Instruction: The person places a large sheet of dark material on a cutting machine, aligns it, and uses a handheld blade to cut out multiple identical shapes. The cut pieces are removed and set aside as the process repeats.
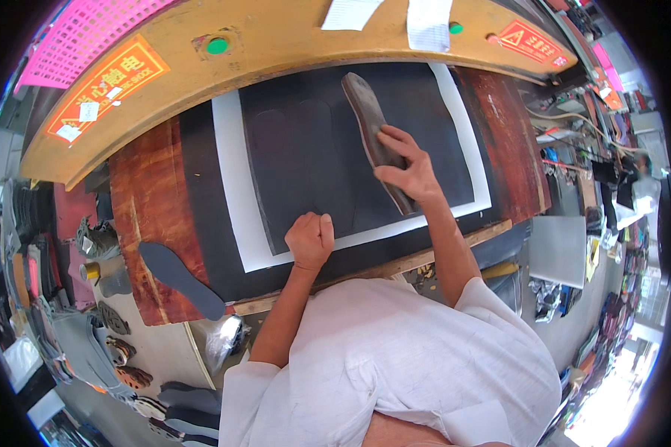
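Note:
A black sheet (417, 97) lies flat on a larger white sheet (238, 223), whose border shows around it. Faint sole-shaped outlines mark the black sheet's left and middle part. My right hand (410, 167) is closed over a sole-shaped cutting die (359, 97), a long dark piece with a metal-like side wall, which stands slantwise on the right half of the black sheet. The thumb is on its left side and the fingers lie across its top. My left hand (310, 240) rests as a fist near the sheet's front edge, with nothing visible in it.
A yellow machine beam (276, 48) with green buttons spans the far side of the reddish worn table (145, 223). One dark grey sole piece (179, 277) overhangs the table's front left corner. Stacked soles (190, 410) lie at lower left; a pink basket (89, 37) stands at upper left.

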`<state>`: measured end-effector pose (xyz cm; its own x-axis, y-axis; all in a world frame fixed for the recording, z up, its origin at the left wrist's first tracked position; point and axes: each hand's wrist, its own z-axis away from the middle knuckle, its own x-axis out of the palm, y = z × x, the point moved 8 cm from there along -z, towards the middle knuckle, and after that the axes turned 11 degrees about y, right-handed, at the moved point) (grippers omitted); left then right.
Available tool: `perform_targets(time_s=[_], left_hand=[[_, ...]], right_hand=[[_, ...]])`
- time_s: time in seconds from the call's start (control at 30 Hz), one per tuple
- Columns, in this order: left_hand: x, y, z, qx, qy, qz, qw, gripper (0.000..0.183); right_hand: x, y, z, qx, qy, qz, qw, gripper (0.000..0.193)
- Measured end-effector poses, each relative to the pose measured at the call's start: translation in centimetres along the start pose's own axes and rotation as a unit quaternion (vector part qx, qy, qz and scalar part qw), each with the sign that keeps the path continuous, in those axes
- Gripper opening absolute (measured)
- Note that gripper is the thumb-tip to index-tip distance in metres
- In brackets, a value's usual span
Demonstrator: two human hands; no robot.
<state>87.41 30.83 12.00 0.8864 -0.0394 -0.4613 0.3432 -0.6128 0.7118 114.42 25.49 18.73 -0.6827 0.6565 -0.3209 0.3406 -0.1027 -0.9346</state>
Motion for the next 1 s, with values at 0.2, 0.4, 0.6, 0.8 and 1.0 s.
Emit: perform_targets(time_s=[0.2, 0.4, 0.6, 0.8, 1.0], left_hand=[[0.1, 0.6, -0.7, 0.035, 0.009, -0.021, 0.999, 0.034], [0.7, -0.1, -1.9, 0.034, 0.015, -0.015, 0.999, 0.035], [2.2, -1.7, -5.5, 0.052, 0.027, -0.035, 0.998, 0.037], [4.7, -3.7, -10.5, 0.059, 0.036, -0.064, 0.996, 0.037], [7.9, -7.2, -17.1, 0.05, 0.047, -0.068, 0.995, 0.039]], right_hand=[[4.1, 1.3, 3.1, -0.145, -0.002, 0.316, 0.938, 0.062], [5.4, 2.2, 2.5, -0.169, 0.004, 0.374, 0.912, 0.062], [6.4, 3.1, -1.6, -0.177, -0.009, 0.375, 0.91, 0.063], [8.0, 4.2, -7.7, -0.178, -0.025, 0.368, 0.912, 0.062], [1.8, 3.8, -11.7, -0.145, 0.064, 0.206, 0.966, 0.049]])
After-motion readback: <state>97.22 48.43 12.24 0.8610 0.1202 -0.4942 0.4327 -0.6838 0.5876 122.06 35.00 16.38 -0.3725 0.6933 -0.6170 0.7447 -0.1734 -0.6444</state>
